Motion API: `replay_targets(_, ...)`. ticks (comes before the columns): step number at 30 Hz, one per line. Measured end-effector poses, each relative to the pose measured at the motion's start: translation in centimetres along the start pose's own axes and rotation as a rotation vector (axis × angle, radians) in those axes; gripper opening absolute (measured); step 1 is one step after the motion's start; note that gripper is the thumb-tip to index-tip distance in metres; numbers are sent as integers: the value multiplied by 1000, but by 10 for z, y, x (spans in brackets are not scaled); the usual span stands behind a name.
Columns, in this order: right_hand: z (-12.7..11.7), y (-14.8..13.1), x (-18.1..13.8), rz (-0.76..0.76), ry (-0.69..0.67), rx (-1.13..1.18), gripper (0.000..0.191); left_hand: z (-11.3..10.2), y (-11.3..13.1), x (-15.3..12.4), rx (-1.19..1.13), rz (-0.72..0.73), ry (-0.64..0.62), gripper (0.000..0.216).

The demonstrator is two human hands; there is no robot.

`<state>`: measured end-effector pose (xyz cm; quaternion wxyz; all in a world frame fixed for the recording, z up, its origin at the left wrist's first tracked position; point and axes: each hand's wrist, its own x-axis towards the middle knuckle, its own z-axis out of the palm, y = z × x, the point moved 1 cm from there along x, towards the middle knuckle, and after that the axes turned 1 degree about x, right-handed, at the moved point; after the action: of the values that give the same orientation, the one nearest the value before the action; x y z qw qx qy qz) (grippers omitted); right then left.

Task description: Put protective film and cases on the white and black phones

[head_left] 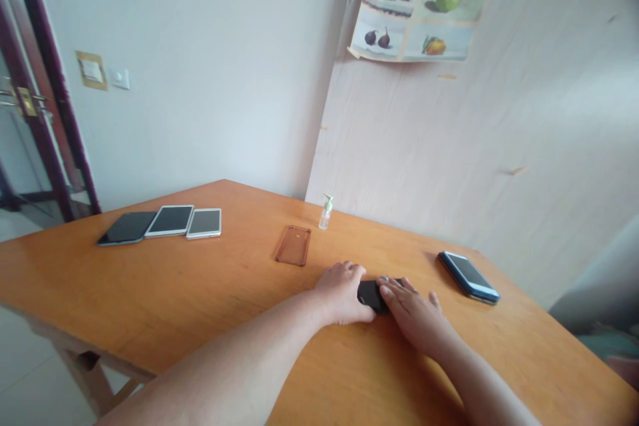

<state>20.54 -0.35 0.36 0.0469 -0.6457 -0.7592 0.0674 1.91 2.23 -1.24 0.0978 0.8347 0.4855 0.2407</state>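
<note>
A black phone (370, 295) lies on the wooden table in front of me, partly hidden by both hands. My left hand (345, 294) grips its left end, thumb on the near edge and fingers on the far edge. Across the phone's right part rests my right hand (410, 311), its fingers stretched out flat and the thumb apart. Whether anything thin lies under those fingers is hidden. Beyond my left hand are a see-through phone case (293, 245) and a small clear pump bottle (325, 214), which stands upright.
On the left of the table (239, 333), a dark tablet (128, 228), a white tablet (170, 220) and a smaller white device (204, 223) lie in a row. Stacked devices (469, 277), a white phone on top, lie at the right. A wall borders the table's far side.
</note>
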Motion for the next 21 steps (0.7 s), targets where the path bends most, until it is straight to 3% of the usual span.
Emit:
replay_targets(2, 1, 15, 5, 108, 29, -66, 53, -1, 1, 0, 4, -3, -10, 62)
replay_targets(4, 3, 21, 5, 110, 34, -77, 53, -2, 2, 1, 4, -5, -20, 61)
replay_targets(9, 8, 2, -4, -190, -44, 69, 57, -1, 2, 0, -7, -8, -24, 54)
replay_targets(11, 10, 3, -5, -229, -57, 56, 55, -1, 2, -1, -13, -10, -33, 56)
replay_targets(17, 17, 49, 6, -29, -13, -208, 49, -3, 1, 0, -11, -10, -67, 66)
replay_targets(21, 18, 39, 1, -80, -5, -82, 52, 0, 0, 0, -12, -19, -65, 68)
